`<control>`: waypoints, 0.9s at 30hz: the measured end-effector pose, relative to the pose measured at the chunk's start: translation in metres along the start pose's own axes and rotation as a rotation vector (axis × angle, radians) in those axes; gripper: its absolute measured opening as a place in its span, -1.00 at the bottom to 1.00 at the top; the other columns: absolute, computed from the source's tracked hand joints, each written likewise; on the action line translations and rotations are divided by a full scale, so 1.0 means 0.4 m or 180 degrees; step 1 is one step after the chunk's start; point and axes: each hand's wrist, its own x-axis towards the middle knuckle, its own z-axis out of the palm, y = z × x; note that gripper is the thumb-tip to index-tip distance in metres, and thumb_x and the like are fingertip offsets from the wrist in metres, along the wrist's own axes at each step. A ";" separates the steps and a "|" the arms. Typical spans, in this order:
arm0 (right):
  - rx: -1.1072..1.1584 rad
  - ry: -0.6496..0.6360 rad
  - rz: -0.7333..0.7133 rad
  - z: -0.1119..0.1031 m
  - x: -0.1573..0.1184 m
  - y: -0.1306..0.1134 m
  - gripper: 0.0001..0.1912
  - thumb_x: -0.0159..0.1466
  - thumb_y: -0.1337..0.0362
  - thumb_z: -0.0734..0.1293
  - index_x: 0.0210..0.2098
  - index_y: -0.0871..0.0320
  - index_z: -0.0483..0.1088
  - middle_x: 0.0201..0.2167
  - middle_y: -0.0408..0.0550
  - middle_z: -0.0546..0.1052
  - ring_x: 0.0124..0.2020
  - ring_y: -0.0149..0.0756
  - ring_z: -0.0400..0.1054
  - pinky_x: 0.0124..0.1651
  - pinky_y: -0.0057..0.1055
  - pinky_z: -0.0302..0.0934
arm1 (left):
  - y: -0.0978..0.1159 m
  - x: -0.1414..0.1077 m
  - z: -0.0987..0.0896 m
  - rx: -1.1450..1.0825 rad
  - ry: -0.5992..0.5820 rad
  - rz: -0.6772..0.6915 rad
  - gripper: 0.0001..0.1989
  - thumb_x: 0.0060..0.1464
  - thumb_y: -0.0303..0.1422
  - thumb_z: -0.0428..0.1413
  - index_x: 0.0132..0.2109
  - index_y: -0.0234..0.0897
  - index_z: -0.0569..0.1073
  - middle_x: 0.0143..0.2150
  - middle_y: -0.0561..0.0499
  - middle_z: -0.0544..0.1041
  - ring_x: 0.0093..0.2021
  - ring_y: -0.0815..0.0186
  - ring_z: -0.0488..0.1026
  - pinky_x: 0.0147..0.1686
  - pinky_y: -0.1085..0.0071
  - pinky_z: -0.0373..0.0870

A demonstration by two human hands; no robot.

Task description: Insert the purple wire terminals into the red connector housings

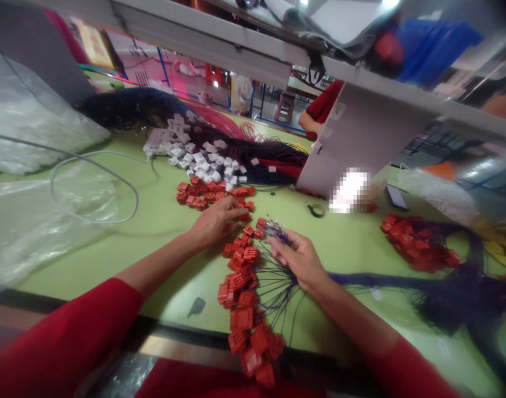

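My left hand (220,222) reaches over the edge of a pile of loose red plastic connectors (197,193). Its fingers are stretched out and slightly bent, with the tips by a red connector (245,216); no firm grip shows. My right hand (300,258) is closed around a bundle of dark purple wires (282,235), whose metal-tipped ends stick out past the fingers. Between my hands, a row of red connectors (239,281) fitted on wires runs down to the table's front edge. Their wires gather under my right hand and trail off right.
White connectors (207,166) with dark wires lie behind the red pile. A tape roll (316,210), a phone (396,197) and more wired red connectors (416,241) are to the right. Clear plastic bags (32,121) and a looped grey cable (135,204) lie left. A grey shelf beam (219,47) crosses above; another person's red sleeve (325,102) shows behind.
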 end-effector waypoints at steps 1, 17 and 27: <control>0.0046 0.0015 0.0020 0.000 0.000 0.000 -0.58 0.10 -0.05 0.52 -0.41 0.20 0.43 -0.56 -0.21 0.41 -0.61 -0.54 0.08 -0.56 -0.52 -0.07 | -0.003 0.004 0.002 0.0021 0.0000 -0.0012 -0.70 0.07 -0.42 0.15 -0.04 -0.15 0.62 -0.14 -0.11 0.46 -0.13 0.12 0.43 -0.14 0.23 0.43; 0.0046 0.0208 -0.0014 -0.003 0.002 0.008 -0.64 0.09 0.04 0.50 -0.45 0.18 0.39 -0.64 -0.30 0.26 -0.61 -0.53 -0.01 -0.55 -0.51 -0.14 | 0.097 -0.037 -0.047 -0.1024 0.0015 -0.0295 -0.71 0.21 -0.20 0.16 -0.01 -0.25 0.55 -0.10 -0.11 0.62 -0.20 0.21 0.55 -0.20 0.32 0.46; -0.0592 0.0235 -0.0263 0.005 -0.024 -0.022 -0.75 0.11 0.13 0.44 -0.46 0.17 0.40 -0.58 -0.24 0.25 -0.52 -0.45 0.04 -0.48 -0.49 -0.02 | 0.239 -0.109 -0.073 -0.2103 0.0237 -0.0874 -0.70 0.00 -0.22 0.34 -0.10 -0.18 0.66 -0.17 -0.08 0.69 -0.33 0.23 0.54 -0.36 0.36 0.48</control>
